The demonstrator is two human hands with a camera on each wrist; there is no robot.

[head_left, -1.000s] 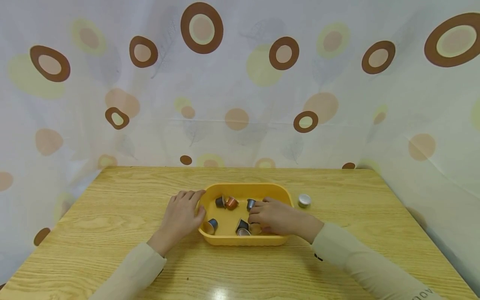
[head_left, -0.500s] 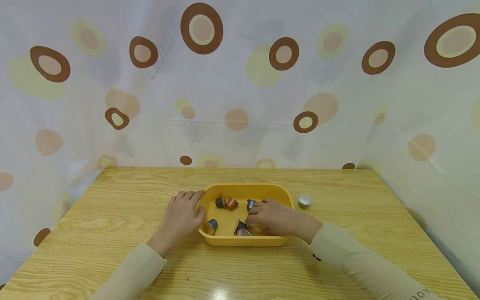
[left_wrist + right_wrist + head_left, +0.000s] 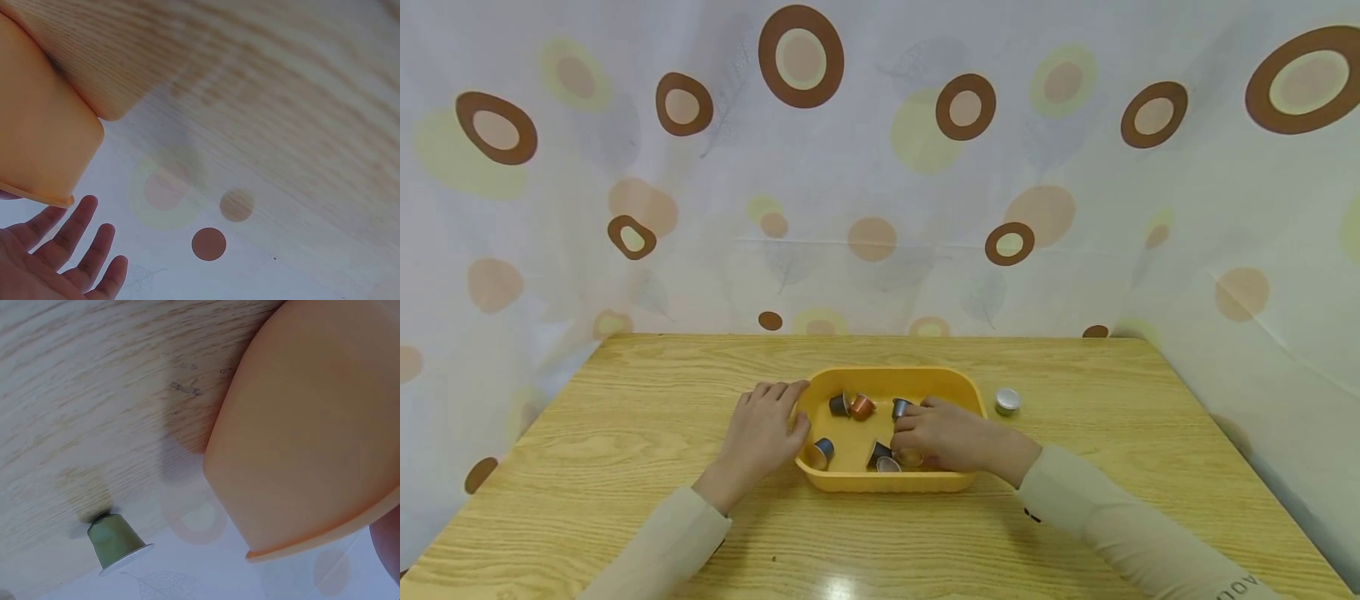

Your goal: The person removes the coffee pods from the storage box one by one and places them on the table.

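Note:
In the head view a yellow plastic tub (image 3: 887, 482) holds several coffee capsules. My left hand (image 3: 765, 425) rests at its left end, thumb over the rim and fingers loosely spread along the outside. In the left wrist view the straight fingers (image 3: 81, 222) lie by the rim. My right hand (image 3: 943, 435) reaches into the tub's right side, over a gold-lidded capsule (image 3: 910, 457); its fingertips are partly hidden. Beside it lie a black capsule (image 3: 877, 454) and a silver-lidded one (image 3: 888, 466). A blue-grey capsule (image 3: 900, 407) sits just behind the fingers.
On the table (image 3: 662, 417), right of the tub, a green capsule (image 3: 115, 540) stands with its silver lid up. Farther left in the tub lie an orange capsule (image 3: 862, 407), a dark capsule (image 3: 839, 405) and a blue one (image 3: 823, 451). A patterned curtain (image 3: 880, 167) hangs behind.
My right hand has shifted slightly left within the tub. The black capsule near its fingers has moved a little left. My left hand stays at the rim.

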